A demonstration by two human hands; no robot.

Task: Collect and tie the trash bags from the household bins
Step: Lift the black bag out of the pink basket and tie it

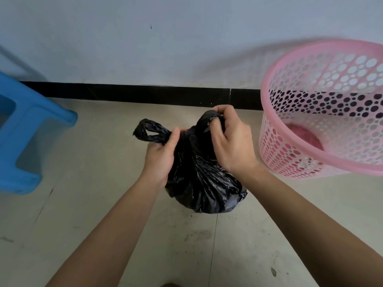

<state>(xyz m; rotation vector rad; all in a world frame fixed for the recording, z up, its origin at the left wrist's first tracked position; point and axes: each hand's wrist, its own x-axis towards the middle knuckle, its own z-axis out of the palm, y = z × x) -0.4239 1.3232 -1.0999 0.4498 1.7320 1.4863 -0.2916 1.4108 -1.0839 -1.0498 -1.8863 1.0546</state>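
A full black trash bag (204,183) sits on the tiled floor in the middle of the view. My left hand (160,156) grips the bag's left handle loop, which sticks out to the left of my fingers. My right hand (230,139) pinches the right handle loop at the top of the bag. The two loops cross at the bag's neck between my hands. To the right stands a pink perforated plastic bin (290,112), with no bag in it.
A blue plastic stool (27,131) stands at the left. A white wall with a black baseboard (134,93) runs just behind the bag. The floor in front of me is beige tile with dirt specks.
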